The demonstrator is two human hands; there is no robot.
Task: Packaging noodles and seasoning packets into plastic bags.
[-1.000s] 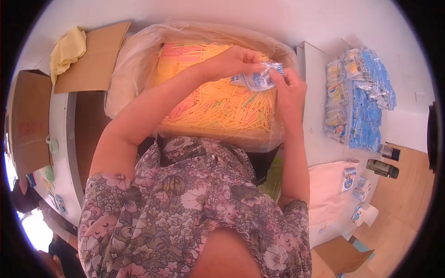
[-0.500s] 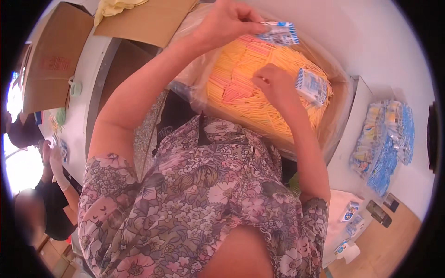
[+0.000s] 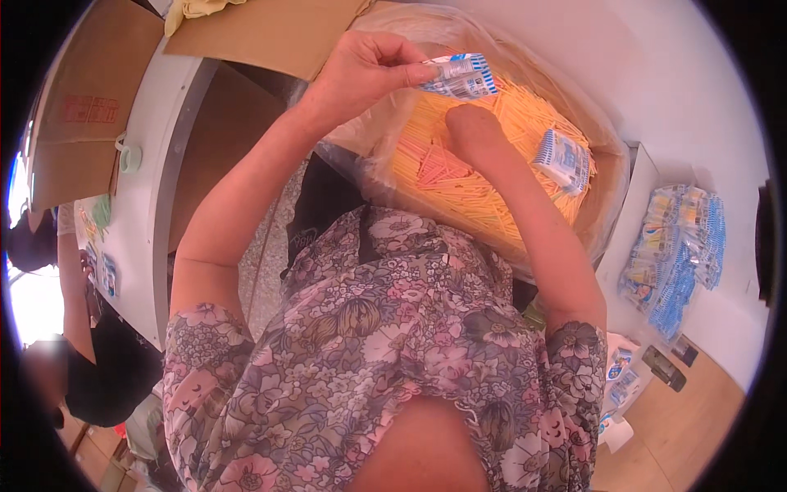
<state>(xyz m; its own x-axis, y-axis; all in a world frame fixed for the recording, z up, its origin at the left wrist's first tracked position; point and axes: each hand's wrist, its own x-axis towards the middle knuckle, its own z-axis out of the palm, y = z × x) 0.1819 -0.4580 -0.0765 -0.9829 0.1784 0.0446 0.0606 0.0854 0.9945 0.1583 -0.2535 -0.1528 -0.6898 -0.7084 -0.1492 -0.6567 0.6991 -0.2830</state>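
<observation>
Between the thumb and fingers of my left hand [image 3: 369, 72] is a small blue-and-white plastic packet [image 3: 463, 79], held above the far part of a lined box. My right hand [image 3: 474, 131] is curled just below that packet, over a heap of thin yellow and pink sticks [image 3: 500, 201]. Its fingertips are turned away, so I cannot see what they grip. The sticks fill a large carton [image 3: 608, 184] lined with clear plastic. Another blue-and-white packet [image 3: 564, 161] lies on the sticks to the right of my right hand.
More blue-and-white packets [image 3: 676, 254] lie in a pile at the right. A cardboard box [image 3: 90, 107] stands at the upper left, near a cardboard flap [image 3: 262, 37]. At the left edge, another person's arm [image 3: 75, 303] reaches over a white table [image 3: 143, 221].
My left hand and its packet have shifted left and slightly down in view. My right hand has turned, hiding its fingertips, and is closer to the packet. The other person's arm has moved.
</observation>
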